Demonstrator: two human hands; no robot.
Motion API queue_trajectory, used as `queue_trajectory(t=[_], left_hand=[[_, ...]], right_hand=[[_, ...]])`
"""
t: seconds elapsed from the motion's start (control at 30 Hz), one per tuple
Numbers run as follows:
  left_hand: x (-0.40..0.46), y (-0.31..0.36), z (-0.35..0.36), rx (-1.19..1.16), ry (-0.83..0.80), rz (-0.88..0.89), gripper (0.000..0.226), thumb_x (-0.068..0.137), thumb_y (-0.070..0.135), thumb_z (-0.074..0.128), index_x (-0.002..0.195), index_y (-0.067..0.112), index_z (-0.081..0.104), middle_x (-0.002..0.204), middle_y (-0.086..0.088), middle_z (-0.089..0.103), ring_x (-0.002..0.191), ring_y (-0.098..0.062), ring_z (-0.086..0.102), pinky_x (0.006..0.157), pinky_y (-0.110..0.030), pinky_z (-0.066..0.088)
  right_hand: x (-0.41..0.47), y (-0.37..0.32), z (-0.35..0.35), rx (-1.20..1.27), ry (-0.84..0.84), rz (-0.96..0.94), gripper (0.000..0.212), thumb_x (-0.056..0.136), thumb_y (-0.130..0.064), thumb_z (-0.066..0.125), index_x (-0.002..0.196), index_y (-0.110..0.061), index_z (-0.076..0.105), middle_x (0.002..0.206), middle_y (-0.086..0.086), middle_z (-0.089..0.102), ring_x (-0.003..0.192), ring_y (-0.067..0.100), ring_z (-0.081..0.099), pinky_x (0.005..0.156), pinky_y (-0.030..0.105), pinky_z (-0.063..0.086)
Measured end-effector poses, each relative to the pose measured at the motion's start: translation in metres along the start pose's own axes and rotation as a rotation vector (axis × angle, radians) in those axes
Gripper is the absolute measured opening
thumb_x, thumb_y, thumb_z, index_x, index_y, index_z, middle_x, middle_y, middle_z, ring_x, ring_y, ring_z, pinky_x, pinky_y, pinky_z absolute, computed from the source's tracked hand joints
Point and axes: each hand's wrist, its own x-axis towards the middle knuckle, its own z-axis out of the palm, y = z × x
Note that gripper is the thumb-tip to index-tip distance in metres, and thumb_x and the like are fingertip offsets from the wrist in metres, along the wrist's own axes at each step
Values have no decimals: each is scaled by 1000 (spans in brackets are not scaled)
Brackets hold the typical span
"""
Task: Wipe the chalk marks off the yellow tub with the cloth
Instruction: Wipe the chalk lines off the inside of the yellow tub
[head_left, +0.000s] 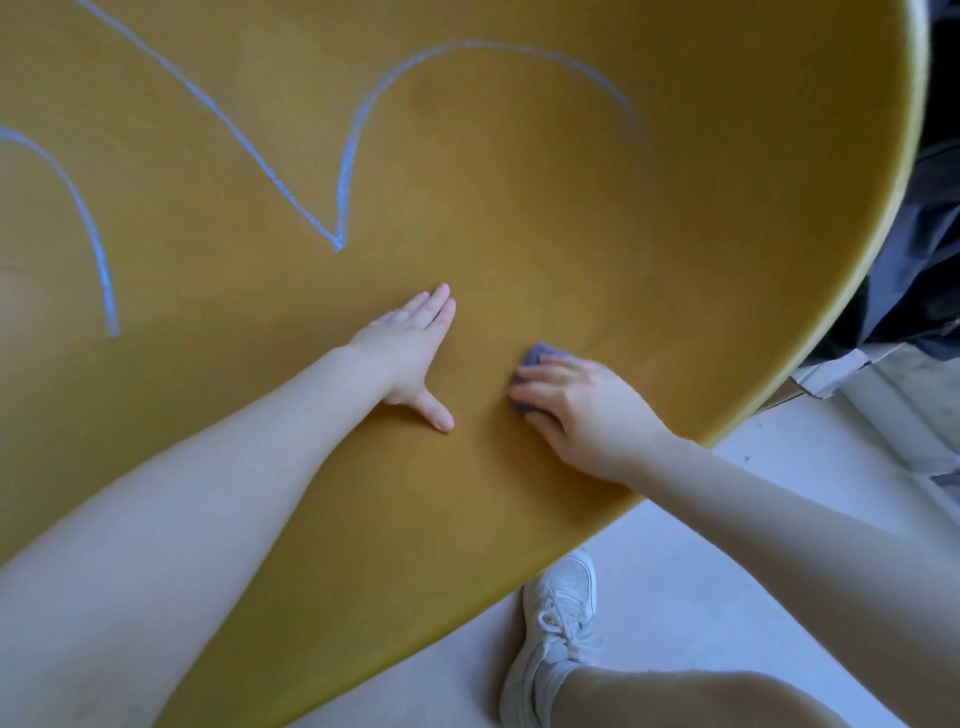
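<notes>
Pale floor (675, 597) shows below the large, smooth yellow plastic tub (519, 218), whose broad surface fills most of the view. Blue chalk marks (343, 171) loop across its upper left, well apart from the small grey-purple cloth (540, 356) bunched under the right hand (576, 410), whose curled grip holds it. Flat and spread, the left hand (410, 358) presses nearby, probably to steady the tub. Its rim (810, 358) curves just right of the cloth; bare yellow lies between cloth and chalk.
</notes>
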Motion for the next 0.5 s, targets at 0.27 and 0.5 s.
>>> queue_trajectory(t=[0.27, 0.5], left_hand=[[0, 0, 0, 1, 8, -6, 136, 59, 61, 75, 148, 12, -15, 153, 1, -27, 144, -13, -14, 115, -28, 3], [0, 2, -2, 1, -11, -21, 136, 59, 59, 76, 147, 12, -16, 153, 2, -27, 144, -13, -14, 116, -28, 5]], right_hand=[[38, 32, -9, -66, -17, -8, 13, 72, -9, 52, 69, -7, 65, 82, 12, 67, 83, 27, 64, 65, 33, 54], [75, 46, 1, -128, 100, 238, 14, 76, 0, 55, 82, -4, 67, 92, 12, 66, 95, 32, 57, 71, 37, 45]])
